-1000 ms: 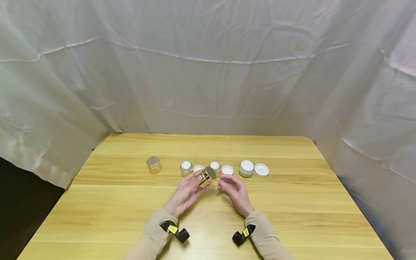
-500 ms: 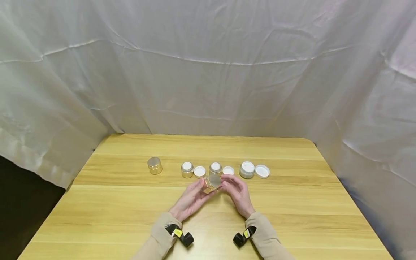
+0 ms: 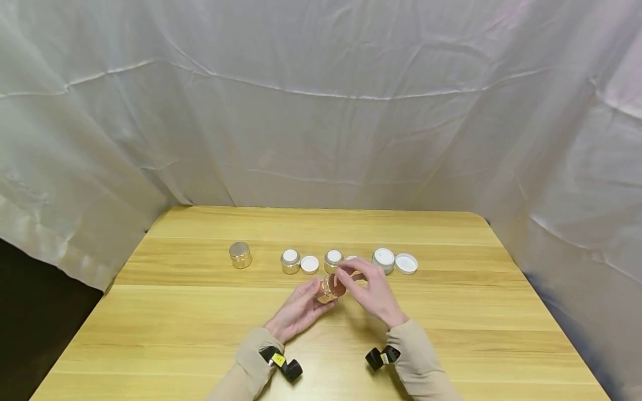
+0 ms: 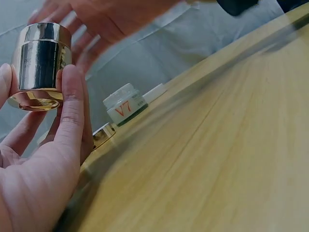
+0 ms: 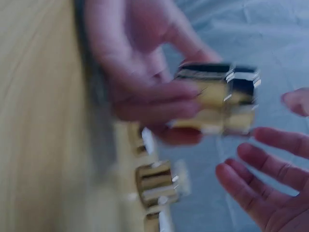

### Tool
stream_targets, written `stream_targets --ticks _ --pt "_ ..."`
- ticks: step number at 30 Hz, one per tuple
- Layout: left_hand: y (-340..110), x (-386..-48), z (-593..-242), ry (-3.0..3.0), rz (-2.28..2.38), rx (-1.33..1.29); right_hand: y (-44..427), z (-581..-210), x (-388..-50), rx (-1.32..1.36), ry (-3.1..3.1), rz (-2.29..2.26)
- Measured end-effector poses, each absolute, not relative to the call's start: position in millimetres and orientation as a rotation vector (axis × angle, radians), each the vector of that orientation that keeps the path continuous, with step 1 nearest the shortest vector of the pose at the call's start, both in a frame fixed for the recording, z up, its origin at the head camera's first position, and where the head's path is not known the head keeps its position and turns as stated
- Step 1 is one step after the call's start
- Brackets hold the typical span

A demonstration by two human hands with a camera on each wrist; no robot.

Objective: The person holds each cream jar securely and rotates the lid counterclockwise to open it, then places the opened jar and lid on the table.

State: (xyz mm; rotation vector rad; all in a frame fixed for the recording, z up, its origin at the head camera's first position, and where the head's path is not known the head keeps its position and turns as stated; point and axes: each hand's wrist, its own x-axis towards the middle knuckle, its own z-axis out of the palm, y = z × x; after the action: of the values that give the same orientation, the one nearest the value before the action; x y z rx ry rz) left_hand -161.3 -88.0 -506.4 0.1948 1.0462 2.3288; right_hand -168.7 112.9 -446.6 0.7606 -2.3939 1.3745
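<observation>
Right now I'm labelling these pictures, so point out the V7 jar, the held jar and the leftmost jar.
V7 jar [image 4: 125,107]: left wrist view, its front label.
Held jar [image 4: 40,64]: left wrist view, its shiny side.
Leftmost jar [image 3: 241,258]: head view, its gold side.

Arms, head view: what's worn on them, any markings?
Left sleeve and right sleeve: beige, wrist-length. Left wrist device and right wrist device: black, knobbed, each with a yellowish label, text unreadable. Left grip and right grip: no gloves.
</observation>
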Motion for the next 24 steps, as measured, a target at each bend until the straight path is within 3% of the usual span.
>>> stream_targets --ticks 24 --pt "-88.0 -160.0 -508.3 1.054 2.285 0.258 103.9 -432.9 -149.2 0.808 -2.499 0.997"
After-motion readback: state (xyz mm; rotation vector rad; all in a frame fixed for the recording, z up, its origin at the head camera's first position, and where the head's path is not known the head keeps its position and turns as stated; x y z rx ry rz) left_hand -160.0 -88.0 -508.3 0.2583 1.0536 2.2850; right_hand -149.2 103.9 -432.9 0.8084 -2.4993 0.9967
